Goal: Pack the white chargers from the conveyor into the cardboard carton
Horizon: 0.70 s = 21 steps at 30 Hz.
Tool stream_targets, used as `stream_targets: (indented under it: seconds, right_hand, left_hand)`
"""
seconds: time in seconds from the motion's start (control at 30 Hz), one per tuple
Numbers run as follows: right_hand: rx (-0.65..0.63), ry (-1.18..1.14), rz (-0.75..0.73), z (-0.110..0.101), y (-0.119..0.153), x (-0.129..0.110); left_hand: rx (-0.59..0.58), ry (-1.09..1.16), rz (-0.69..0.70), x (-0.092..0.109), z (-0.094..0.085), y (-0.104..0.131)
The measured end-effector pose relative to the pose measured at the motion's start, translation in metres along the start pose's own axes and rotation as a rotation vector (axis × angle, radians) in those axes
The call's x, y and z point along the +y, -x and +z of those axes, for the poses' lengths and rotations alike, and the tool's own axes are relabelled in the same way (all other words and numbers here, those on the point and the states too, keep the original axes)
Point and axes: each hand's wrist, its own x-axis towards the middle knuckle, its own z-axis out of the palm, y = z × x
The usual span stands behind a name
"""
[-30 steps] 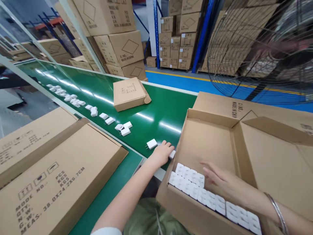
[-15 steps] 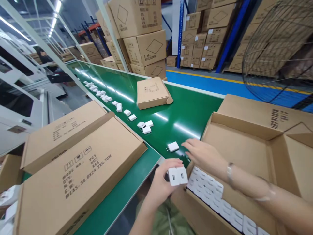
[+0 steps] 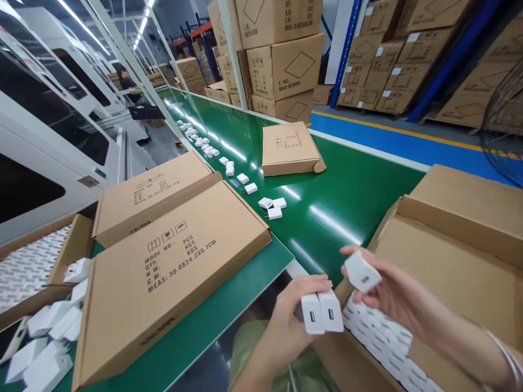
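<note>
Two white USB chargers (image 3: 322,312) sit side by side in my left hand (image 3: 288,313), their USB ports facing me. My right hand (image 3: 402,291) grips a single white USB charger (image 3: 363,272) between thumb and fingers, just above and right of the left hand's pair. Below my right hand, rows of white chargers (image 3: 379,335) stand packed along the near side of an open cardboard box (image 3: 439,256). Part of those rows is hidden by my right hand and wrist. On the green belt (image 3: 327,190), three loose chargers (image 3: 274,213) lie close together, prongs showing on one.
Two closed flat cartons (image 3: 192,261) lie on the left. Beyond them are a heap of chargers (image 3: 44,354) and a filled box (image 3: 32,261). Another flat carton (image 3: 290,149) rests on the belt, with several chargers (image 3: 200,141) trailing into the distance. Stacked cartons (image 3: 281,65) stand behind.
My right hand has picked up the charger that lay alone on the belt and brought it near my left hand. The left hand still holds its pair. The view has shifted left.
</note>
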Motion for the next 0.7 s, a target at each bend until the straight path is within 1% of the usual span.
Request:
stream_targets:
  seconds: [0.03,0.07,0.17,0.27,0.33,0.37,0.43,0.47,0.53,0.6,0.63,0.67,0.7]
  right_hand:
    - [0.007,-0.144,0.058,0.003,0.015,0.006]
    - [0.016,-0.238,0.098,0.006,0.028,0.013]
    - [0.021,-0.383,0.131,0.012,0.050,0.031]
    - [0.004,-0.455,0.116,0.011,0.060,0.037]
    - [0.014,-0.440,0.109,0.001,0.069,0.038]
    - [0.037,-0.403,0.104,-0.007,0.075,0.037]
    - [0.119,-0.228,0.085,-0.031,0.093,0.038]
    - [0.194,-0.077,0.072,-0.045,0.103,0.039]
    - [0.390,0.309,0.051,-0.072,0.123,0.043]
    - [0.558,0.670,0.061,-0.092,0.137,0.049]
    - [0.605,0.792,0.071,-0.097,0.141,0.054]
    - [0.621,0.864,0.073,-0.100,0.143,0.059]
    - [0.595,0.894,0.072,-0.100,0.143,0.065]
  left_hand:
    - [-0.017,0.021,0.012,-0.001,0.002,0.000]
    - [-0.038,0.033,0.013,-0.002,0.005,-0.001]
    - [-0.142,0.009,-0.023,-0.004,0.011,0.000]
    - [-0.270,-0.011,-0.059,0.001,0.016,-0.005]
    - [-0.353,-0.052,-0.123,0.010,0.021,-0.016]
    - [-0.404,-0.098,-0.159,0.016,0.025,-0.024]
    - [-0.535,-0.238,-0.195,0.028,0.037,-0.044]
    - [-0.618,-0.322,-0.174,0.033,0.046,-0.054]
    - [-0.806,-0.505,-0.053,0.039,0.071,-0.072]
    - [-0.956,-0.680,0.149,0.040,0.102,-0.084]
    - [-1.014,-0.756,0.238,0.038,0.119,-0.089]
    - [-1.077,-0.830,0.280,0.035,0.136,-0.091]
    - [-1.162,-0.906,0.270,0.032,0.152,-0.093]
